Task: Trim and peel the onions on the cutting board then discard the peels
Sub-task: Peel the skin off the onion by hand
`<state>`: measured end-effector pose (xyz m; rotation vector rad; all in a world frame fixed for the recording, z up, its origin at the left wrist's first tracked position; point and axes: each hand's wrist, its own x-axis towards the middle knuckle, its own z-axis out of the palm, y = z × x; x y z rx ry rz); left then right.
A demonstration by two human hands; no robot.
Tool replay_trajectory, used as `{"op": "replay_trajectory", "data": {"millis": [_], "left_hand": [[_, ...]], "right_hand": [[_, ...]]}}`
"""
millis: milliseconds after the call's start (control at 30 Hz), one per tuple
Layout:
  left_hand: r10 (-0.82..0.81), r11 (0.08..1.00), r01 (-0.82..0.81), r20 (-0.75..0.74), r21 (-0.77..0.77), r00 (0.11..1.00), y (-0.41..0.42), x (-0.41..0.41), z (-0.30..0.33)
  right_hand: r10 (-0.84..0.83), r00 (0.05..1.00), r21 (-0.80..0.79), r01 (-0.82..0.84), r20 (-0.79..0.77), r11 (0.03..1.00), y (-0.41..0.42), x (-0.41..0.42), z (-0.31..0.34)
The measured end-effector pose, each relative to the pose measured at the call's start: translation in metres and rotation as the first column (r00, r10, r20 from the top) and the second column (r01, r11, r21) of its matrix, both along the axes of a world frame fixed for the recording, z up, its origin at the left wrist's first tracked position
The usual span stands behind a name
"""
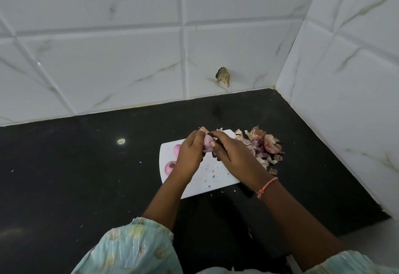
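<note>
One onion (207, 145) above the white cutting board (207, 179), gripped by left hand (191, 155) and pinched by right hand (232, 157). Two peeled onions (170, 166) on board's left. One peel pile (262, 146) on black counter (86, 165), right.

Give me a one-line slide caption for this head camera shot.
Both hands, left hand and right hand, peel a pink onion over a white cutting board beside a pile of papery peels.
</note>
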<state>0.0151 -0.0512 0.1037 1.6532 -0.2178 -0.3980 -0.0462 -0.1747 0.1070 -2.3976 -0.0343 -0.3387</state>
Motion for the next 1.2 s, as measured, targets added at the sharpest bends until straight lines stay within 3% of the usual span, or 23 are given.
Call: {"op": "replay_trajectory", "data": {"millis": [133, 267, 433, 567, 733, 867, 933, 1000, 1133, 1200], "left_hand": [[-0.060, 0.998, 0.058, 0.115, 0.020, 0.992, 0.001, 0.000, 0.004], [-0.116, 0.993, 0.114, 0.107, 0.028, 0.987, 0.003, 0.003, 0.002], [-0.126, 0.989, 0.129, 0.042, -0.075, 0.991, 0.007, 0.004, 0.002], [0.008, 0.939, -0.098, -0.265, -0.330, 0.964, 0.005, 0.004, 0.003], [-0.029, 0.851, -0.286, -0.583, -0.440, 0.812, -0.008, -0.001, 0.010], [-0.048, 0.812, -0.365, -0.676, -0.455, 0.736, -0.011, -0.003, 0.010], [-0.047, 0.790, -0.406, -0.706, -0.459, 0.707, -0.010, 0.000, 0.007], [-0.105, 0.750, -0.425, -0.726, -0.506, 0.680, -0.007, 0.002, 0.005], [-0.173, 0.734, -0.373, -0.688, -0.567, 0.705, -0.006, 0.002, 0.003], [-0.141, 0.763, -0.321, -0.630, -0.560, 0.764, -0.009, 0.000, 0.004]], "right_hand": [[-0.013, 0.999, -0.014, 0.014, 0.034, 1.000, -0.001, 0.000, -0.002], [-0.044, 0.995, -0.014, 0.045, 0.088, 0.999, -0.001, -0.001, 0.000], [-0.111, 0.992, 0.272, 0.090, 0.064, 0.958, 0.002, 0.001, 0.000], [-0.209, 0.978, 0.524, 0.170, 0.015, 0.835, 0.007, 0.004, 0.002], [-0.242, 0.970, 0.577, 0.201, -0.006, 0.791, 0.020, 0.008, -0.013], [-0.350, 0.931, 0.722, 0.312, -0.103, 0.618, 0.003, 0.008, -0.024], [-0.457, 0.876, 0.638, 0.443, -0.158, 0.630, -0.020, 0.007, -0.037], [-0.545, 0.818, 0.412, 0.568, -0.186, 0.712, -0.048, 0.004, -0.053], [-0.536, 0.806, 0.111, 0.574, -0.251, 0.811, -0.082, 0.000, -0.069], [-0.565, 0.777, -0.132, 0.552, -0.276, 0.823, -0.077, 0.000, -0.063]]}}
